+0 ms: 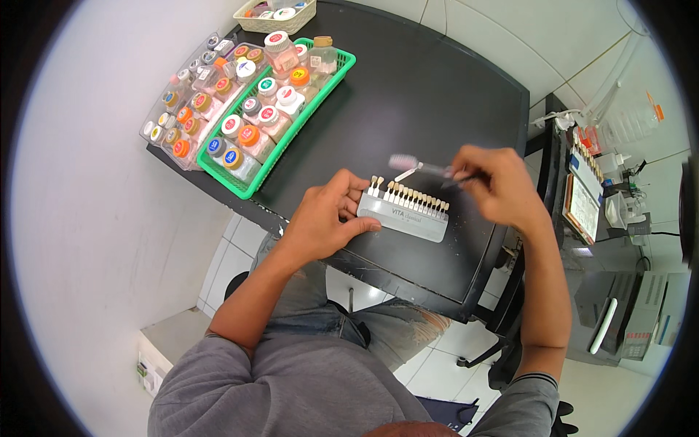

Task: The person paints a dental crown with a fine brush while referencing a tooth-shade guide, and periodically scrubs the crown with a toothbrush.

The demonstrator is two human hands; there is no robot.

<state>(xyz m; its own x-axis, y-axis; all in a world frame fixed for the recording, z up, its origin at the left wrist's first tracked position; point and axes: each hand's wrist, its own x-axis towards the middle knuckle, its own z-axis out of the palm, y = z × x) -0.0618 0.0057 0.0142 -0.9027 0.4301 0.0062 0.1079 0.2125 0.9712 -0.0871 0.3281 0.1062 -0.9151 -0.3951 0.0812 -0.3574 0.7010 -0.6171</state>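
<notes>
A grey tooth shade guide lies on the black table, a row of tooth-coloured tabs standing along its far edge, with a gap near the left end. My left hand grips the guide's left end, thumb on its near face and fingers behind. My right hand is closed round the handle of a brush-like tool, whose pale pinkish head, blurred, points left above the guide. One separate white shade tab shows just below that head; whether it touches the tool I cannot tell.
A green basket full of powder jars stands at the table's left, beside a clear tray of more small bottles. A cream basket sits at the far edge. Right of the black table, a side bench holds a second shade guide.
</notes>
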